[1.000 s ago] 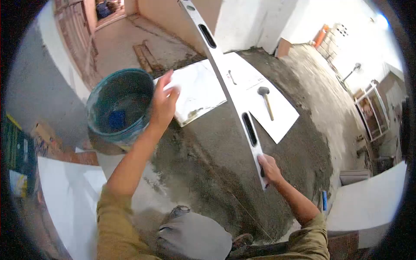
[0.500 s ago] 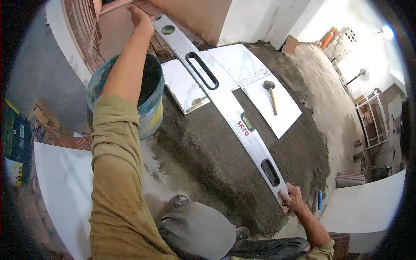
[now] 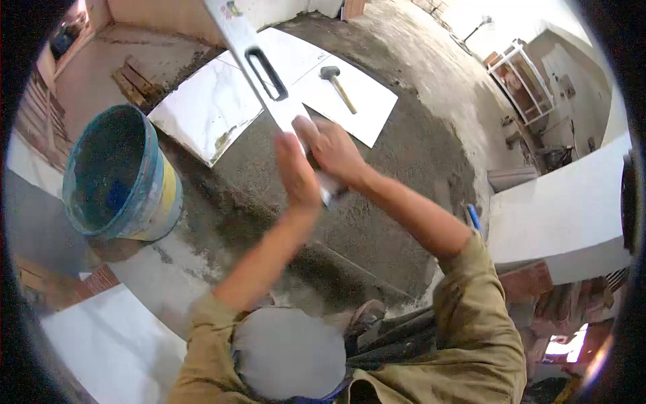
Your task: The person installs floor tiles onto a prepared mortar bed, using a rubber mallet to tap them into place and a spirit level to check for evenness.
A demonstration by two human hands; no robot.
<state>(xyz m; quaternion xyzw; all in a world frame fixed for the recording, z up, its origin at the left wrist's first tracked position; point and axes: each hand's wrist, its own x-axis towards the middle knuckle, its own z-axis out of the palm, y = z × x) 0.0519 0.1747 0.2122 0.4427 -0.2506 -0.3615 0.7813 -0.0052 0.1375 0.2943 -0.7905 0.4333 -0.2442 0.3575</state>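
Note:
A long silver spirit level (image 3: 237,34) slants up and away, its far end beyond the top edge. My right hand (image 3: 333,151) is wrapped round it near its lower end. On the level's left side my left hand (image 3: 296,172), blurred, rests with its palm against the edge and fingers pointing up; its grip is unclear. White marbled tiles (image 3: 195,111) lie beyond my hands on grey mortar (image 3: 363,215). A mallet (image 3: 340,89) with a dark head and wooden handle lies on the right tile.
A teal bucket (image 3: 158,195) stands at the left. White sheets lie at lower left (image 3: 114,343) and at right (image 3: 552,209). A small blue object (image 3: 474,217) is on the floor at right, and a white frame (image 3: 521,81) leans farther back.
My left hand has come from the level's far end down to near my right hand. The level has moved up and left, and the view has shifted, showing more of the bucket.

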